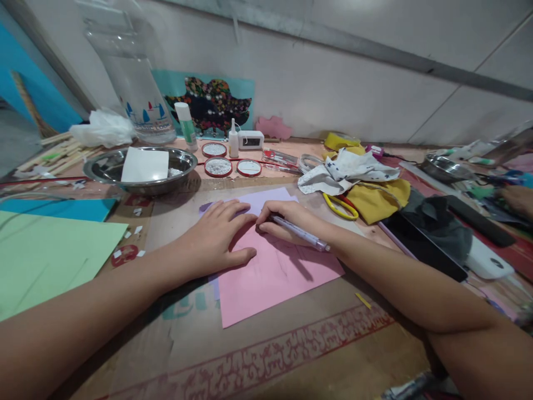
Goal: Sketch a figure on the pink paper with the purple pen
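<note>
Centrally on the surface (216, 355), a pink sheet (250, 297) lies with one corner pointing nearest. At its left edge rests the left hand (216, 236), fingers loosely spread; toward its far edge the right hand (287, 216) grips a pen (302, 234) between thumb and fingers. A lilac sheet (266, 195) pokes out beneath. Beyond stands a metal bowl (154, 187), then, along the surface's far edge, a glue stick (187, 132) and clear bottle (139, 89).

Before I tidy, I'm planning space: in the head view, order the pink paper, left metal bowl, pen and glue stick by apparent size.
1. Pink paper
2. Left metal bowl
3. Pen and glue stick, unranked: pen looks longer, glue stick thicker.
</note>
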The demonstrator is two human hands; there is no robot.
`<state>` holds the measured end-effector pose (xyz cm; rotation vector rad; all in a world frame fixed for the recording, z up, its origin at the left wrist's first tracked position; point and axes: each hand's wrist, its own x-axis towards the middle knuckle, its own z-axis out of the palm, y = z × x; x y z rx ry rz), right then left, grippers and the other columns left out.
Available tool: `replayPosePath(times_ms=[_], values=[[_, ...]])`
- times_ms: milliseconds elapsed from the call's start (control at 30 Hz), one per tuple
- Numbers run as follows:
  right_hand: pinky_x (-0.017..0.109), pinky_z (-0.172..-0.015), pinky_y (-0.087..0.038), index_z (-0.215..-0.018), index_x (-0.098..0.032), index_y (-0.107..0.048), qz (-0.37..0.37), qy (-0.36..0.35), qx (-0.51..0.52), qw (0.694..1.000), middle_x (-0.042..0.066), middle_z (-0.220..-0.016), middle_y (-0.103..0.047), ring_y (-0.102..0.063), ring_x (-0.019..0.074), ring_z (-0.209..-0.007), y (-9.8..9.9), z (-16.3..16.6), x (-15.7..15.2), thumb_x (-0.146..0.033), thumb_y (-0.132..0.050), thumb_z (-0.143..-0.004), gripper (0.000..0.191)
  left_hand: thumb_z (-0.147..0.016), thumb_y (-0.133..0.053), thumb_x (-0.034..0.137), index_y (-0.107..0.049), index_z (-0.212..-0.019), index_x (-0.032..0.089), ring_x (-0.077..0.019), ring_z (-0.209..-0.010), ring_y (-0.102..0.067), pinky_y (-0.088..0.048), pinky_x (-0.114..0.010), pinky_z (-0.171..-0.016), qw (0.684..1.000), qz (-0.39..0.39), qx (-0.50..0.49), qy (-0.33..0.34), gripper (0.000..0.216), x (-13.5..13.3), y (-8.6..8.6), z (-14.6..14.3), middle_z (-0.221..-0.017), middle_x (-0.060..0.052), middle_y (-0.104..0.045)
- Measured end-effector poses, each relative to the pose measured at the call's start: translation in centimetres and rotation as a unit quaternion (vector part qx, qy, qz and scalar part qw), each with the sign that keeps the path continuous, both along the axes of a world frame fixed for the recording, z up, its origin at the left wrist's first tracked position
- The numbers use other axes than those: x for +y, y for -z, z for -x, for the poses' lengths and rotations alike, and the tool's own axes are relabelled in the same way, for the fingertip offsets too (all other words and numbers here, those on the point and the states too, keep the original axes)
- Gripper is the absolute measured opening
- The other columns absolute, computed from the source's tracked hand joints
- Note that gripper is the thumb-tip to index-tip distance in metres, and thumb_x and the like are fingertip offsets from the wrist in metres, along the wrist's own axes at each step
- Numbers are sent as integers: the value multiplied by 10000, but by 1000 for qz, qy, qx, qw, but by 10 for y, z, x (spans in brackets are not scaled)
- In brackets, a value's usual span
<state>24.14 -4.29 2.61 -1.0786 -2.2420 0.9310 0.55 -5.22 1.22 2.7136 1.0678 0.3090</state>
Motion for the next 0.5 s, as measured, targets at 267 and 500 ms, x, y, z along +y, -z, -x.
replayPosePath(times_ms=[267,500], values=[[288,-767,-541,-890,-205,-647,11,-20,12,1000,23,-877,-786,-732,170,-820,4,1,2,-223,-635,-905,26,-884,-633,586,-637,-1381,184,-438,-1446,-456,-363,-629,-1200,1000,-3,-13,2,639,1,3,1,-1567,-196,-518],[281,-771,-534,-892,-204,-654,29,-16,7,999,16,-876,-785,-730,165,-829,1,3,-3,-211,-639,-901,19,-886,-636,583,-636,-1386,166,-431,-1464,-440,-342,-614,-1219,1000,-1,-5,0,651,1,3,1,-1565,-209,-515]])
